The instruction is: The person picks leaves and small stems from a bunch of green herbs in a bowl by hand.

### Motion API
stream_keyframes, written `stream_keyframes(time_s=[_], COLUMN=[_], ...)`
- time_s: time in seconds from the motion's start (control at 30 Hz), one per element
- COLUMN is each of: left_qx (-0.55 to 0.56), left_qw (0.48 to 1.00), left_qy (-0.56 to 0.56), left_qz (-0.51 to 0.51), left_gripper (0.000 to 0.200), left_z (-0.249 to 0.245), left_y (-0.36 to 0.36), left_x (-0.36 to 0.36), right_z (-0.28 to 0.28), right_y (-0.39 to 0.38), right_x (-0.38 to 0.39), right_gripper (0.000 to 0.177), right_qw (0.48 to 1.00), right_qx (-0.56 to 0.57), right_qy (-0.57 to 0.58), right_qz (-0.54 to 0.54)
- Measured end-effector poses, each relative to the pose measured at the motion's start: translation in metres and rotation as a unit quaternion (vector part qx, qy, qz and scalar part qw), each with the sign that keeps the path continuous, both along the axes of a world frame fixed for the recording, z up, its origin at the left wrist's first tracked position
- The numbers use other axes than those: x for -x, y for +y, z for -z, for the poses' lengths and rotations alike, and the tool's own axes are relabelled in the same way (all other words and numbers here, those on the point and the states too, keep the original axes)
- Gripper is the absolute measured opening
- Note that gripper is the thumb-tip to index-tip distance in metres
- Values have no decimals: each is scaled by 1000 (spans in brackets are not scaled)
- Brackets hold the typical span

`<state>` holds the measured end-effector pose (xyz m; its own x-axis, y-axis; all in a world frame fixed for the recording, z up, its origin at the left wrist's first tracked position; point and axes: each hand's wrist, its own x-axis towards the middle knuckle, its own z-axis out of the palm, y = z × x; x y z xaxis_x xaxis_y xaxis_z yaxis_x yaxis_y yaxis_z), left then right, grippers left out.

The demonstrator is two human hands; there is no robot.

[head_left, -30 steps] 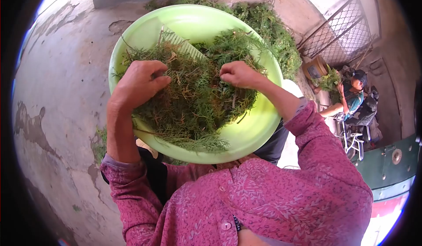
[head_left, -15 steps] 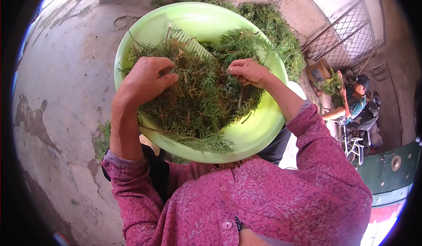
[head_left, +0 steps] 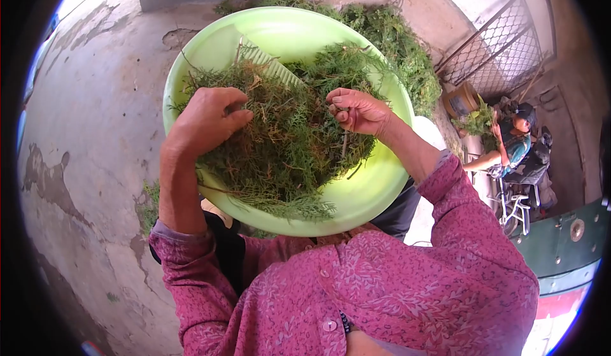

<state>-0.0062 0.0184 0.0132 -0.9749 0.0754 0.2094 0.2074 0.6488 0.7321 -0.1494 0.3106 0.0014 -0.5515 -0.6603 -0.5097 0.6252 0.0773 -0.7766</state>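
A wide pale green plastic basin (head_left: 356, 206) rests over my lap, partly filled with feathery evergreen sprigs (head_left: 280, 146), some browned. My left hand (head_left: 210, 117) lies at the left side of the heap, fingers curled down into the greenery; whatever its fingertips grip is hidden. Over the right side of the heap, my right hand (head_left: 359, 109) has thumb and fingers drawn together in a pinch, and anything between them is too small to name. A ribbed light-green strip (head_left: 270, 63) sticks out behind the heap, inside the basin.
More cut evergreen branches (head_left: 398, 47) lie on the ground beyond the basin. At right, another person (head_left: 515, 139) sits holding greenery beside a brown bucket (head_left: 461, 101). A metal mesh frame (head_left: 496, 44) leans on the wall. Cracked concrete (head_left: 95, 133) spans the left.
My right hand has turned a little, showing more of its curled fingers, and sits slightly lower. My left hand stays nearly where it was at the heap's left side.
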Motion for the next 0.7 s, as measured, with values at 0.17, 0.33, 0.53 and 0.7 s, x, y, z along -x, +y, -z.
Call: stream_keyframes(time_s=[0.17,0.33,0.53,0.7], left_qx=[-13,29,30,61], left_qw=[1000,993,988,977], left_qy=[6,105,140,193], left_qz=[4,43,54,60], left_gripper=[27,27,34,26], left_z=[-1,-11,-25,-21], left_y=[2,16,45,54], left_x=[-2,-7,-13,-12], right_z=[1,-6,-33,-45], right_y=[3,-14,-40,-64], right_x=[0,-15,-48,-66], right_gripper=[15,16,20,22], right_qw=[1000,998,992,992], right_qx=[-14,-37,-35,20], right_qy=[6,38,53,78], right_qz=[-18,-41,-111,-94])
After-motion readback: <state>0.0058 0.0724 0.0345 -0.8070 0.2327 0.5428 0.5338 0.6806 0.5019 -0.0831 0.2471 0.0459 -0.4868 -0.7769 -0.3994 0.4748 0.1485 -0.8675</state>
